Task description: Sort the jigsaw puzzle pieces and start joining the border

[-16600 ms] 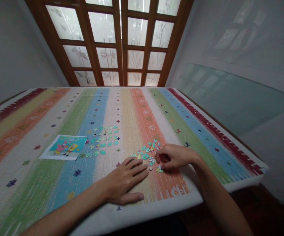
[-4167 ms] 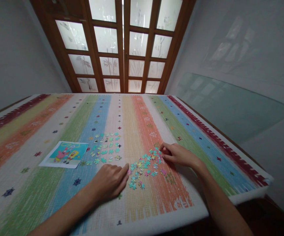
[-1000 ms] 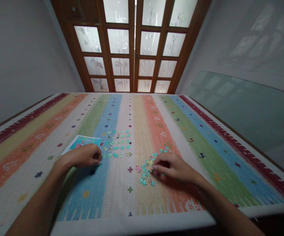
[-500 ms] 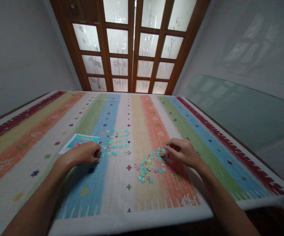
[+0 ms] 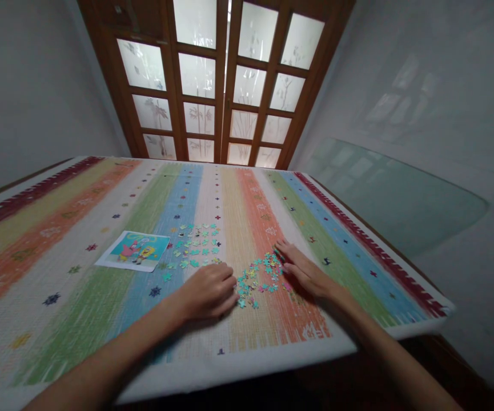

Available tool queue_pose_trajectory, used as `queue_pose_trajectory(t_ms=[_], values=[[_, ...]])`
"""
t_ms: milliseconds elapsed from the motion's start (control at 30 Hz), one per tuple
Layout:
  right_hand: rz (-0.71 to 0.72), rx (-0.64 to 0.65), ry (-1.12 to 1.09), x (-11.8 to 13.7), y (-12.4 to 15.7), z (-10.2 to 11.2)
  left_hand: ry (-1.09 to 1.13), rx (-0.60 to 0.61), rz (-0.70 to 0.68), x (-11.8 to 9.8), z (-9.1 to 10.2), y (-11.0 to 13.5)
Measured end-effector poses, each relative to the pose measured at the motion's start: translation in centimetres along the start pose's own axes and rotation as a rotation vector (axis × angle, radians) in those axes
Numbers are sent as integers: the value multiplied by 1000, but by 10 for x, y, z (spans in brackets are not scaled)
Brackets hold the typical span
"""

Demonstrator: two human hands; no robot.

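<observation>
A loose heap of small teal, pink and yellow puzzle pieces (image 5: 258, 276) lies on the orange stripe of the striped tablecloth (image 5: 79, 297). My left hand (image 5: 209, 291) rests on the cloth at the heap's left edge. Its fingers are curled under, so whatever they may hold is hidden. My right hand (image 5: 301, 268) lies flat at the heap's right edge with fingers stretched out, touching the outer pieces. A second group of mostly teal pieces (image 5: 194, 245) is spread out further back on the blue stripe. A cartoon reference picture (image 5: 134, 250) lies to its left.
The table's near edge (image 5: 229, 374) runs just below my forearms, and its right corner (image 5: 441, 311) drops off to a dark floor. A wooden door with frosted glass panes (image 5: 212, 85) stands behind the table. White walls close in on both sides.
My left hand has moved right from beside the reference picture to the heap's left edge. My right hand has flattened out against the heap's right side. The view has shifted slightly.
</observation>
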State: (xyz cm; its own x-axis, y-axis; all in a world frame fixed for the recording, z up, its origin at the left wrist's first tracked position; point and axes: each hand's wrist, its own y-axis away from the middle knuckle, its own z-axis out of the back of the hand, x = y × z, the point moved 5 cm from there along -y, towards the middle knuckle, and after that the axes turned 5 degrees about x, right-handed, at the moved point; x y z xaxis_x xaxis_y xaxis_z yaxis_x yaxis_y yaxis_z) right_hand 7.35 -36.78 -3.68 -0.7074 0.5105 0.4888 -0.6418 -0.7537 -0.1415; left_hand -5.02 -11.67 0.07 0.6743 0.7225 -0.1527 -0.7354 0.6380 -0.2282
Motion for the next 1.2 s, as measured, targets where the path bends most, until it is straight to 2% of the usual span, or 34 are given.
queue_pose_trajectory(t_ms=[67,133,267,333,433,600,700,767,867,1000,1200], values=[[-12,97,27,0,2,-10,8,-87,-93,-22,-14,-4],[-17,146,75,7,5,-17,7,-118,-108,-36,-28,-6],[26,182,173,32,8,-31,24,-96,28,-40,-51,-7],[59,189,185,43,9,-36,68,-106,62,-35,-52,-7],[89,195,185,53,10,-42,126,-207,85,-21,-32,-7],[74,165,239,69,-1,-42,148,-544,158,8,22,3],[286,211,272,93,-12,-42,99,-654,194,18,39,11],[444,290,269,108,-18,-45,33,-679,167,20,43,14],[559,378,225,119,-24,-52,-60,-677,115,19,43,17],[573,389,184,113,-27,-55,-135,-673,90,17,44,19],[523,286,227,97,-21,-40,-183,-662,62,14,49,21]])
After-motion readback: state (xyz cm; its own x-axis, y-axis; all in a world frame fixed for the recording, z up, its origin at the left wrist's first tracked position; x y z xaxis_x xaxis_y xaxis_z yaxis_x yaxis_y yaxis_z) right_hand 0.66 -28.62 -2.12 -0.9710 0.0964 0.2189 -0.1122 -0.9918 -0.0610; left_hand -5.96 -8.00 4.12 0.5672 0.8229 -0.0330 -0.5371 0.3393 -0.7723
